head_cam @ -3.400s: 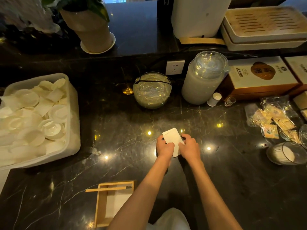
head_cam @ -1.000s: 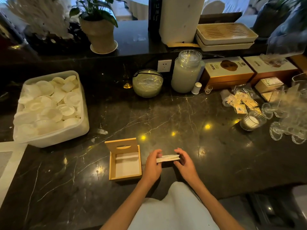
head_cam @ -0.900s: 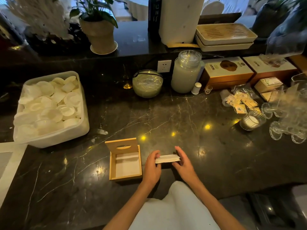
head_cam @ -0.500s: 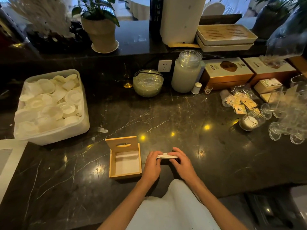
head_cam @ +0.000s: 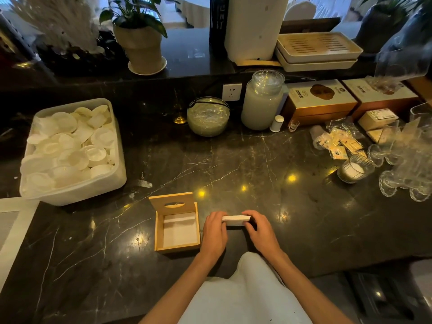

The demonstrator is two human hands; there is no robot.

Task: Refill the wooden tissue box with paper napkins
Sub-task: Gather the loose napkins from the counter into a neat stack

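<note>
- Gripping a flat stack of paper napkins point(head_cam: 235, 220) by its two ends, the left hand point(head_cam: 214, 232) and right hand point(head_cam: 260, 231) hold it level at lower centre of the frame.
- Just left of the hands, the wooden tissue box point(head_cam: 177, 226) lies open on the black marble counter point(head_cam: 268, 160), its slotted lid point(head_cam: 171, 200) raised.
- White napkins already line the box's inside.
- At left stands a white tub of small dishes point(head_cam: 70, 150).

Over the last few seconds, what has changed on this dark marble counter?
The left hand and right hand drew the white stack of folded paper napkins back beside the open wooden tissue box, turning it from flat to edge-on. They still grip it; the box stayed open.
</note>
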